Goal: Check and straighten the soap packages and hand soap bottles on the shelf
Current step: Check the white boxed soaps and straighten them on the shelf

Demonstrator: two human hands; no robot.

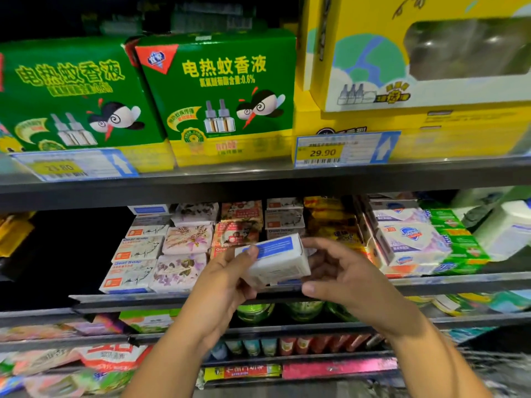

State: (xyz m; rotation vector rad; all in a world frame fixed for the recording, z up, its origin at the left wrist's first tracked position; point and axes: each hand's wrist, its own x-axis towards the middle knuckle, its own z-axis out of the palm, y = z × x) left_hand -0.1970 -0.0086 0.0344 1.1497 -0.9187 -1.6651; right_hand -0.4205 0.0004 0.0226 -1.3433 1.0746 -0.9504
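Left hand [230,271] grips a white soap box [278,259] just before the shelf [459,281]. Right hand [342,271] curls at its right end; whether it grips is unclear. Behind, Goat Soap packs [135,262] left, yellow packs [330,222] right.

The left hand [227,278] and right hand [344,278] are bare, 2 forearms [178,349] uncovered to the frame edge, fingernails short.

Soap box [275,259]: white, blue-labelled, tilted before the shelf [172,300].
Left hand [227,280]: gripped its left end, thumb on top.
Right hand [344,278]: held its right end.
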